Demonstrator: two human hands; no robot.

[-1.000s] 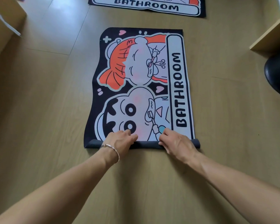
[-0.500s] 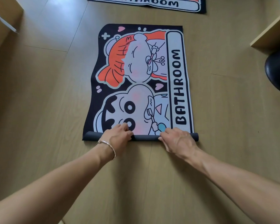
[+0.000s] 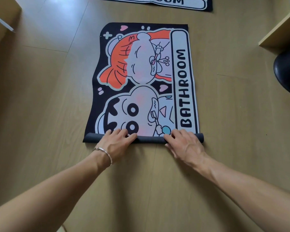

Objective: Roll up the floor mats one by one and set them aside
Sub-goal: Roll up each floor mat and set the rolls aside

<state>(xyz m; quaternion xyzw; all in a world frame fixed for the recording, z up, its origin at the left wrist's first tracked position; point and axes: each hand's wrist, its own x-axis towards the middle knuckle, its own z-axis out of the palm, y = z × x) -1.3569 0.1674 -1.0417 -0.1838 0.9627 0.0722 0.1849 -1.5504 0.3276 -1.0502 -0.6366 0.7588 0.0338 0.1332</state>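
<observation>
Bathroom mat [image 3: 141,77]: near edge in thin roll [image 3: 149,139]. Left hand [image 3: 118,143] and right hand [image 3: 186,144] press it, fingers extended, gripping nothing. Second mat [image 3: 157,1] cut off at top.

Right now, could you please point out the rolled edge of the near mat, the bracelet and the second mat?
rolled edge [image 3: 149,139]: head view, middle of the dark tube.
bracelet [image 3: 105,154]: head view, metal band across the wrist.
second mat [image 3: 193,2]: head view, white strip beside the lettering.

The top edge is cutting off the second mat [image 3: 151,2] at twelve o'clock, the right edge is clipping a black round object [image 3: 288,72] at three o'clock, and the left hand [image 3: 116,143] and right hand [image 3: 184,144] are covering parts of the dark roll [image 3: 149,139].
</observation>
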